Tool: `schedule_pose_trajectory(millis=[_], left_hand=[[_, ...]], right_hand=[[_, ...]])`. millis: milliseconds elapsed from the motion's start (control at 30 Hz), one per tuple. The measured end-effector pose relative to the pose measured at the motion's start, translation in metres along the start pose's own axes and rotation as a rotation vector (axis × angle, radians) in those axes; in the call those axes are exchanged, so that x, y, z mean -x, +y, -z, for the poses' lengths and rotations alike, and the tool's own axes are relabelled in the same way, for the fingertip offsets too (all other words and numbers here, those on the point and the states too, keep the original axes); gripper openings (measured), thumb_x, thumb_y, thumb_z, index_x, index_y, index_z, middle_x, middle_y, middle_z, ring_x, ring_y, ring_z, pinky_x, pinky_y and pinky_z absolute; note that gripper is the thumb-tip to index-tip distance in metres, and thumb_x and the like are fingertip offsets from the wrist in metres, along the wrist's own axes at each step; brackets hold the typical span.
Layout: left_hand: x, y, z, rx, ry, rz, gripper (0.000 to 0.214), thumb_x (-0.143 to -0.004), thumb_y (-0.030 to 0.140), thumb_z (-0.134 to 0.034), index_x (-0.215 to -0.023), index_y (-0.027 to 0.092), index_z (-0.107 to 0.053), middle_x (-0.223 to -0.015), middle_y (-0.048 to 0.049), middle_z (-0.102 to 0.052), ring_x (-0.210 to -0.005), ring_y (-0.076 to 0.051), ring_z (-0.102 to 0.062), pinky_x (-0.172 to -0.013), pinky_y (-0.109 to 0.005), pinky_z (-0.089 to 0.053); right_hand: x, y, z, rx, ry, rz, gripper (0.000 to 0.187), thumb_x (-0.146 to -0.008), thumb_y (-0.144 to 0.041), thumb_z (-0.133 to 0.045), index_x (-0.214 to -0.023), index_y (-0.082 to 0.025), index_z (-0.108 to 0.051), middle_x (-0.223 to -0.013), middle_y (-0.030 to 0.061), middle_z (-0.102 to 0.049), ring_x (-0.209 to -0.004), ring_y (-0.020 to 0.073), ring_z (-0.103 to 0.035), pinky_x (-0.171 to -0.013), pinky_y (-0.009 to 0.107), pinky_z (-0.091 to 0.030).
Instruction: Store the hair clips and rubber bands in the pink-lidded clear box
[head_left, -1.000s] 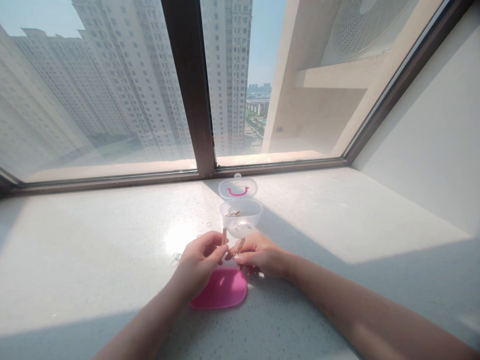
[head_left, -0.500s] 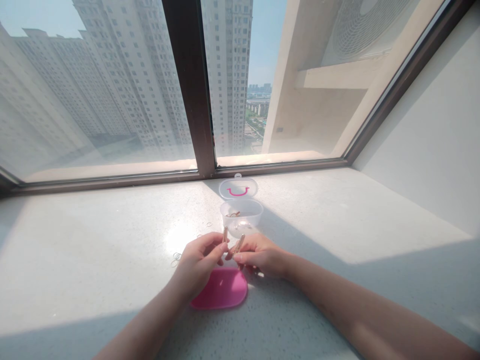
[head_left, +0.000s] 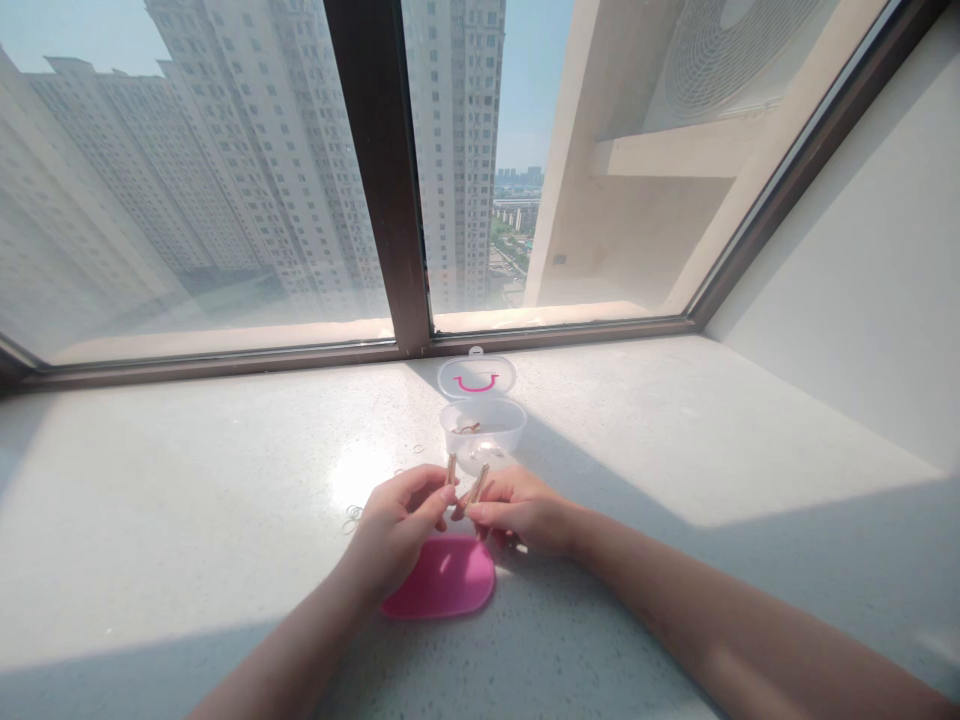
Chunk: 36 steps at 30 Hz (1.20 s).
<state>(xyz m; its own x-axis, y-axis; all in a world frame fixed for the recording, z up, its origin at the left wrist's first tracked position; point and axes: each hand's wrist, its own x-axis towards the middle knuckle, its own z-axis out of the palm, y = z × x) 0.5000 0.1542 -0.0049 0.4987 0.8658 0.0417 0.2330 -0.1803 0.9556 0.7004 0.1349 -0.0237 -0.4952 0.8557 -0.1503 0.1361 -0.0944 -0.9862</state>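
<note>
First, nearest: a pink oval piece (head_left: 442, 585) lies flat on the pale speckled windowsill (head_left: 187, 480), its left part covered from view by the left hand (head_left: 401, 510). Both hands are just beyond and above its far edge, side by side. Left grip: thumb and fingers pinched on a slim brownish stick (head_left: 451, 470), near upright, upper end exposed. Right hand (head_left: 532, 510): grip likewise pinched, on a second brownish stick (head_left: 479, 482), tilted with its top to the right. Upper ends of the two sticks stand apart; lower ends partly hidden by fingers, so contact there cannot be told. To the left of the left hand, a few thin loops (head_left: 352, 515) lie on the sill. Farther, just past the fingertips: a clear oval box (head_left: 487, 445), some small brownish items (head_left: 469, 428) inside, count unclear. Its lid (head_left: 457, 368) is swung back toward the window, a pink handle (head_left: 476, 388) on it. Farthest: dark window frame (head_left: 409, 250), and outside the glass, tall buildings (head_left: 300, 150) at left, a round fan grille (head_left: 739, 60) upper right.
</note>
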Motion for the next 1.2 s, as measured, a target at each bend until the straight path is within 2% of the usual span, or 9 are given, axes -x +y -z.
schedule_pose_trajectory(millis=[233, 533, 1000, 1200], left_hand=[[0.0017, 0.0017, -0.0001, 0.000, 0.010, 0.000, 0.018, -0.089, 0.031, -0.055, -0.087, 0.018, -0.067, -0.074, -0.0019, -0.066, -0.064, -0.014, -0.060, -0.064, -0.025, -0.050], [0.0016, 0.0043, 0.0000, 0.007, -0.009, 0.021, 0.019, -0.090, 0.031, -0.055, -0.092, 0.018, -0.068, -0.079, -0.0023, -0.068, -0.066, -0.014, -0.061, -0.065, -0.025, -0.050], [0.0024, 0.0048, -0.0008, 0.001, -0.005, 0.007, 0.020, -0.090, 0.030, -0.055, -0.092, 0.017, -0.069, -0.076, -0.0026, -0.068, -0.067, -0.014, -0.060, -0.064, -0.024, -0.049], [0.0029, 0.0027, -0.0002, 0.004, -0.008, 0.002, 0.019, -0.090, 0.030, -0.055, -0.091, 0.017, -0.069, -0.076, -0.0023, -0.068, -0.067, -0.014, -0.060, -0.064, -0.024, -0.049]], right_hand=[[0.0002, 0.0017, 0.0008, -0.006, -0.018, 0.000, 0.033, -0.086, -0.034, -0.057, -0.063, -0.011, -0.062, -0.049, -0.0008, -0.053, -0.039, 0.0075, -0.043, -0.036, 0.019, -0.030], [0.0007, 0.0030, 0.0010, -0.013, -0.024, 0.033, 0.026, -0.085, -0.027, -0.055, -0.066, -0.011, -0.062, -0.052, -0.0002, -0.054, -0.044, 0.0082, -0.048, -0.041, 0.018, -0.033], [0.0004, 0.0021, -0.0001, -0.038, -0.017, 0.025, 0.022, -0.081, -0.026, -0.056, -0.067, -0.011, -0.063, -0.055, 0.0003, -0.056, -0.046, 0.0082, -0.050, -0.041, 0.018, -0.034], [0.0011, 0.0022, -0.0004, -0.068, -0.010, 0.027, 0.018, -0.080, -0.025, -0.058, -0.075, -0.010, -0.066, -0.062, 0.0013, -0.058, -0.049, 0.0087, -0.052, -0.044, 0.018, -0.036]])
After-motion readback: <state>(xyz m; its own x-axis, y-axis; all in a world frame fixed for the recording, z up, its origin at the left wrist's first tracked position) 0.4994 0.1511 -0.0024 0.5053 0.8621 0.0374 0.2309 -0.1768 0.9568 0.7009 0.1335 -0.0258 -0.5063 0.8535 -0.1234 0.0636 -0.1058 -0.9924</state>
